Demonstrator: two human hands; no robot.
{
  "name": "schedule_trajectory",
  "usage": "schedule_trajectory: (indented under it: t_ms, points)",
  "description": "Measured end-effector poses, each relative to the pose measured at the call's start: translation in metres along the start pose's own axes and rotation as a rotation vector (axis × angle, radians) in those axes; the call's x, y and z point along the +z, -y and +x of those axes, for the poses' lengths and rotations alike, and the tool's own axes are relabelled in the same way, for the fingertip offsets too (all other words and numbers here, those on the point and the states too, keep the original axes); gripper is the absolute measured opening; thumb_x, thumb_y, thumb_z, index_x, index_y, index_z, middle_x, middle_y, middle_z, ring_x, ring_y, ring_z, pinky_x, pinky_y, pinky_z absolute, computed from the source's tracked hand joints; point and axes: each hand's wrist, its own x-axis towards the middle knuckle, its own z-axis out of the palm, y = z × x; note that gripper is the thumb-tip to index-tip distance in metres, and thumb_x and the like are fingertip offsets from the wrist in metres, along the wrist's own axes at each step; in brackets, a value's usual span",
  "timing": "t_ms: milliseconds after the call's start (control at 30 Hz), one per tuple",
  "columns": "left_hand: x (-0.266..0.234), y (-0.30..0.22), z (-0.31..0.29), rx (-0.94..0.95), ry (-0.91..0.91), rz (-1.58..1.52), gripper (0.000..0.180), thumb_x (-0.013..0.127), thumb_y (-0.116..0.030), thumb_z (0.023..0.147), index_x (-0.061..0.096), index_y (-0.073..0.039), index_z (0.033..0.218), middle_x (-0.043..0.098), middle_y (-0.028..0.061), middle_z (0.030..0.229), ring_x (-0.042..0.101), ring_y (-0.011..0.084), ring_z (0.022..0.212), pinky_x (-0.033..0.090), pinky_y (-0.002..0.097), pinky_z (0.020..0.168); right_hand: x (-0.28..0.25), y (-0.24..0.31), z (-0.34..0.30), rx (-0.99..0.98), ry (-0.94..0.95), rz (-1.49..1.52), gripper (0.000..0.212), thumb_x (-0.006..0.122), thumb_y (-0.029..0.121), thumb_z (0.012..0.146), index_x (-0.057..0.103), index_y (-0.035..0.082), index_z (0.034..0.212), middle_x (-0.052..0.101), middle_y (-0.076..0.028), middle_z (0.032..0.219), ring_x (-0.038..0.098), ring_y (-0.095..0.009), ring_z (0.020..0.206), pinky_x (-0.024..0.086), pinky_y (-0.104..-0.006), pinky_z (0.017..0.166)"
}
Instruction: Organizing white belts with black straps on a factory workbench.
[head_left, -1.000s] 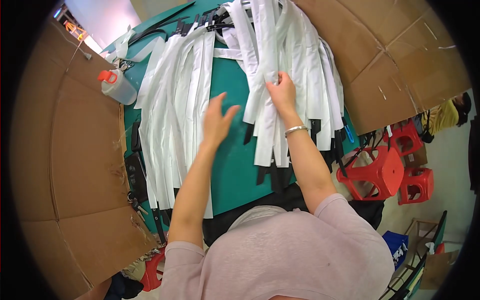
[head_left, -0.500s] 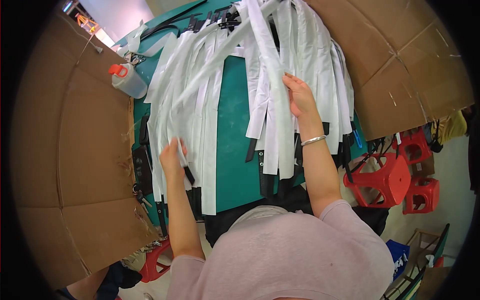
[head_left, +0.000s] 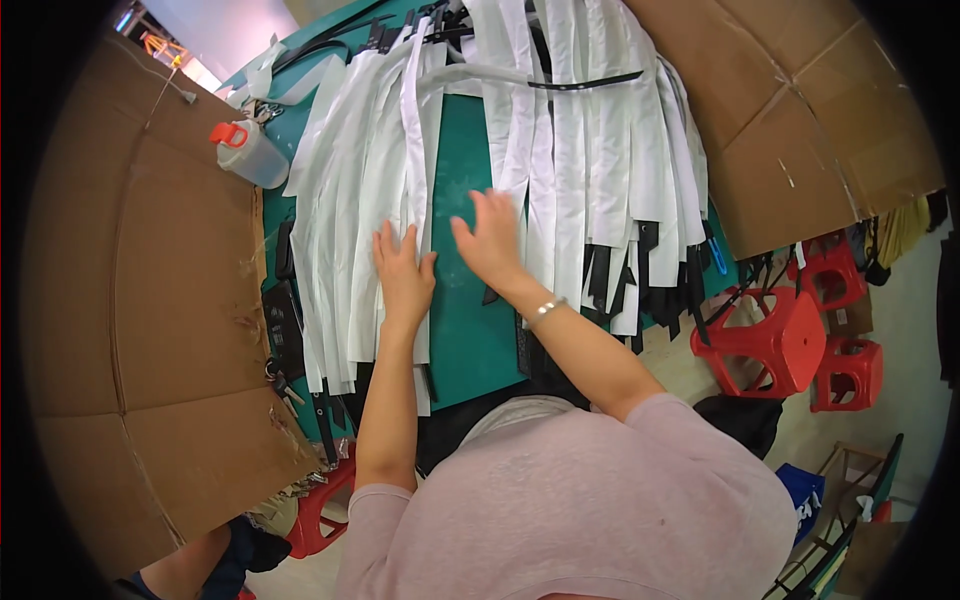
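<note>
Two rows of black belts in long white sleeves lie on a green table. My left hand rests with fingers spread on the left row of sleeved belts. My right hand, slightly blurred, is open over the green gap, its fingertips by the inner edge of the right row of sleeved belts. One sleeved belt bends across the far end of the gap. Its black punched end lies over the right row. Black belt ends stick out of the sleeves at the near side.
Tall cardboard sheets flank the table on the left and right. A plastic bottle with a red lid stands at the left edge, with keys nearer me. Red stools are at the right. Part of another person shows at lower left.
My left hand let go of a black-ended strip and moved right, onto the left row. My right hand released a sleeved belt and came left and nearer. The crossing belt now lies flatter.
</note>
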Motion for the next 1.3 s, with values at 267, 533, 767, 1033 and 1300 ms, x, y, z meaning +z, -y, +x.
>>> schedule_trajectory:
  t_ms: [267, 533, 767, 1033, 1300]
  points:
    - [0.000, -0.059, 0.060, 0.114, 0.237, -0.694, 0.030, 0.059, -0.010, 0.087, 0.060, -0.004, 0.116, 0.055, 0.0128, 0.128, 0.042, 0.0334, 0.127, 0.028, 0.0490, 0.106, -0.008, -0.010, -0.033, -0.319, 0.392, -0.346, 0.054, 0.064, 0.024, 0.079, 0.050, -0.003, 0.124, 0.040, -0.025, 0.137, 0.029, -0.042, 0.133, 0.018, -0.0545, 0.110]
    - [0.030, -0.011, 0.048, 0.237, 0.209, 0.060, 0.046, 0.048, -0.020, 0.093, 0.042, -0.003, 0.135, 0.038, 0.0103, 0.145, 0.031, 0.0344, 0.135, 0.022, 0.0505, 0.111, -0.048, -0.013, -0.058, -0.159, 0.194, -0.373, 0.070, 0.066, 0.033, 0.081, 0.039, -0.009, 0.130, 0.038, -0.032, 0.134, 0.028, -0.047, 0.131, 0.022, -0.0563, 0.108]
    - [0.020, -0.036, 0.041, 0.023, 0.176, 0.119, 0.048, 0.055, -0.036, 0.089, 0.050, -0.020, 0.133, 0.032, 0.0189, 0.146, 0.020, 0.0473, 0.136, 0.009, 0.0685, 0.104, -0.031, 0.012, -0.055, -0.302, 0.388, -0.232, 0.064, 0.067, 0.023, 0.079, 0.041, -0.012, 0.126, 0.038, -0.030, 0.136, 0.029, -0.044, 0.132, 0.023, -0.0542, 0.109]
    - [0.022, -0.074, 0.058, -0.026, 0.180, 0.335, 0.067, 0.070, -0.049, 0.073, 0.053, -0.015, 0.129, 0.039, 0.0265, 0.133, 0.014, 0.0509, 0.135, 0.008, 0.0714, 0.102, -0.084, -0.013, -0.074, -0.177, 0.301, -0.433, 0.071, 0.069, 0.026, 0.079, 0.038, -0.014, 0.128, 0.039, -0.033, 0.134, 0.031, -0.047, 0.131, 0.022, -0.0530, 0.110]
    - [0.055, -0.064, 0.146, 0.331, 0.203, 0.004, 0.061, 0.063, -0.032, 0.081, 0.043, -0.024, 0.138, 0.054, 0.0165, 0.113, 0.047, 0.0358, 0.104, 0.033, 0.0530, 0.094, -0.038, 0.005, -0.074, -0.302, 0.503, -0.250, 0.070, 0.065, 0.027, 0.082, 0.036, -0.012, 0.131, 0.034, -0.029, 0.140, 0.030, -0.042, 0.134, 0.022, -0.0490, 0.111]
